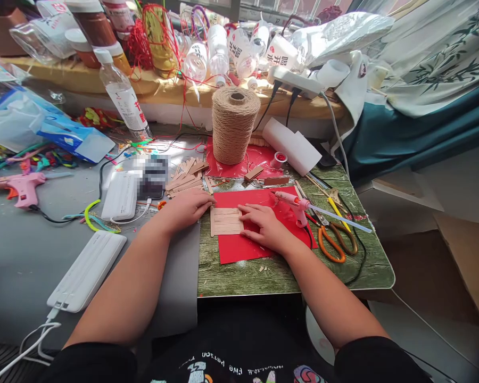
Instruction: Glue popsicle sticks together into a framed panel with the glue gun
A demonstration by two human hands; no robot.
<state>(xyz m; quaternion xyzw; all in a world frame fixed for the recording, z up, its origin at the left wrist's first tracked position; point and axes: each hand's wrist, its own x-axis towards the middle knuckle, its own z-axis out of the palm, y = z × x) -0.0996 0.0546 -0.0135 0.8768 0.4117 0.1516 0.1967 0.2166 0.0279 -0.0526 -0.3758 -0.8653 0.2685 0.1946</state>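
A small panel of flat craft sticks (pixel 227 221), with upright strips at its two ends, lies on a sheet of red paper (pixel 233 251) and reaches past its left edge. At the panel's upper left corner, my left hand (pixel 187 209) has its fingers stretched out close together; its thumb is partly hidden. My right hand (pixel 266 227) rests on the red paper, fingers spread, their tips at the panel's right edge. Just beyond it lies a pink glue gun (pixel 297 205) with a clear glue stick jutting out. A pile of loose craft sticks (pixel 187 178) lies above my left hand.
Orange-handled scissors (pixel 331 242) and a yellow pen (pixel 338 213) lie at right. A twine spool (pixel 235 125) stands behind. White power banks (pixel 87 271), a second pink glue gun (pixel 22 189) and cables occupy the left. Bottles (pixel 219 50) crowd the sill.
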